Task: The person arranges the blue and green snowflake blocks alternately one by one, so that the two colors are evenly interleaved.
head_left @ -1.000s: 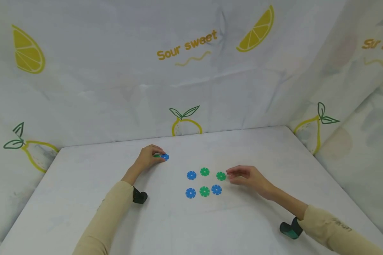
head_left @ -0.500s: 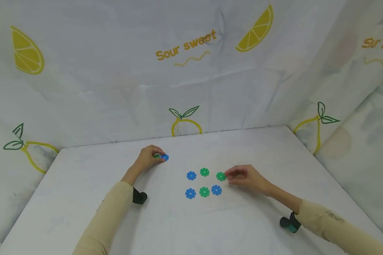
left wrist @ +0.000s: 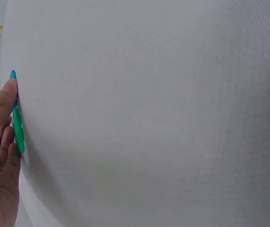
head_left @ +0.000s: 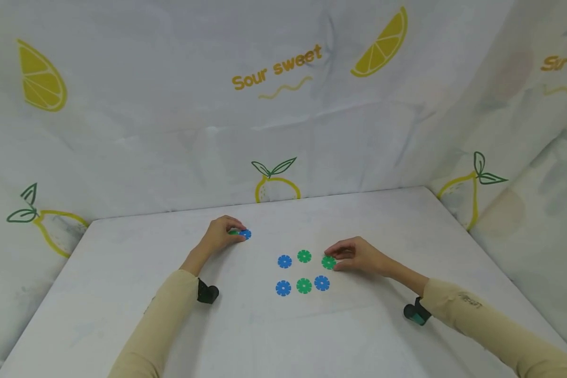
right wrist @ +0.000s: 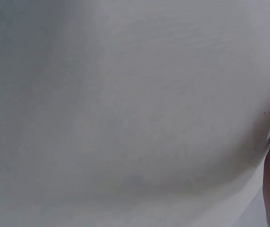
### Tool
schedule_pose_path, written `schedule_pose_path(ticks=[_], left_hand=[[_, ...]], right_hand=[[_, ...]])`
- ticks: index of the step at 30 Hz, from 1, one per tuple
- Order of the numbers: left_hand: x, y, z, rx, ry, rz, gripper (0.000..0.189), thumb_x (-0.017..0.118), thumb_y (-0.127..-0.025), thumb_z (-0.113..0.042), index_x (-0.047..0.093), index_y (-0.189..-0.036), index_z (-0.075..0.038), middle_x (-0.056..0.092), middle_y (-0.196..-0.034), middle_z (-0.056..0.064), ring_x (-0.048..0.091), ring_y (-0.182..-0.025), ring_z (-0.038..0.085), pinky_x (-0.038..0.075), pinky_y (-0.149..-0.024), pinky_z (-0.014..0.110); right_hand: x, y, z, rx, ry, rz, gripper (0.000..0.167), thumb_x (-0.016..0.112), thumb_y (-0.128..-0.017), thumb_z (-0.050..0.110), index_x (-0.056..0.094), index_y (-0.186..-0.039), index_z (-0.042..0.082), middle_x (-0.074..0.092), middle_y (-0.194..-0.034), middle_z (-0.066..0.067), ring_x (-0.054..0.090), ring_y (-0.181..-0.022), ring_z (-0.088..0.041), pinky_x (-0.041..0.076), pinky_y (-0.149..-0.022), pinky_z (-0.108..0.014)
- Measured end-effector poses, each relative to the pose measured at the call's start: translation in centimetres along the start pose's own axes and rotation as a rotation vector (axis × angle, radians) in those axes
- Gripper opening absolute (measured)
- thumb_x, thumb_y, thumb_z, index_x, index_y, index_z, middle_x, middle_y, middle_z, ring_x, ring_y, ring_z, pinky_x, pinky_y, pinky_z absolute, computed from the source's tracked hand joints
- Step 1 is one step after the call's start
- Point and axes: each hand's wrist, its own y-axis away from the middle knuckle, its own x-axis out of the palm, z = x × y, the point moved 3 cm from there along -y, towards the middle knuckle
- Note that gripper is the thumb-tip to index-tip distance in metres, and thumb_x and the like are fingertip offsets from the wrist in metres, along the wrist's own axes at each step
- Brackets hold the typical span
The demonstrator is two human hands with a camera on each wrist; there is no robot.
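My left hand pinches a blue interlocking disc with notched edges, at the back left of the table. A green interlocking disc adjoins it under the fingers; the left wrist view shows both edge-on, in line. On the right, thumb and fingers of my right hand close around the edges of another green interlocking disc, the rightmost in the back row. Only a sliver of that hand shows at the right edge of the right wrist view, and its disc is hidden there.
Left of the right hand, a blue disc and a green disc lie flat. In front are a blue disc, a green disc and another blue disc. A lemon-printed cloth hangs behind the white table.
My right hand has moved left, from beside the rightmost green disc to fingers around its edges. My left hand has stayed put with its joined discs.
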Motion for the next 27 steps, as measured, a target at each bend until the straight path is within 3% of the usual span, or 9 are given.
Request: schedule_pose_path(ticks=[6,19,27], left_hand=[[0.0,-0.1,-0.1,-0.008,0.001,0.001,0.024,0.075,-0.082,-0.009,0.071,-0.103,0.002,0.06,-0.116,0.018,0.054,-0.115,0.034,0.043,-0.101,0.044],[-0.1,-0.3,0.0,0.0,0.006,0.0,0.023,0.075,-0.082,-0.007,0.071,-0.102,0.003,0.059,-0.116,0.02,0.054,-0.115,0.036,0.043,-0.101,0.044],[0.2,-0.2,0.3,-0.011,0.004,0.001,0.022,0.075,-0.082,-0.007,0.072,-0.101,0.003,0.06,-0.115,0.019,0.054,-0.114,0.035,0.043,-0.101,0.045]], right_hand=[[-0.1,0.1,0.1,0.014,0.039,-0.006,0.032,0.075,-0.081,0.005,0.067,-0.11,-0.003,0.067,-0.111,-0.015,0.064,-0.103,-0.025,0.051,-0.089,-0.029],[-0.4,0.1,0.2,-0.061,0.081,-0.056,0.031,0.079,-0.077,0.006,0.069,-0.106,-0.003,0.07,-0.105,-0.015,0.067,-0.092,-0.023,0.055,-0.082,-0.03],[-1.5,-1.0,1.3,-0.058,-0.013,-0.129,0.032,0.078,-0.076,0.001,0.069,-0.106,-0.007,0.069,-0.105,-0.019,0.067,-0.096,-0.027,0.054,-0.083,-0.029]])
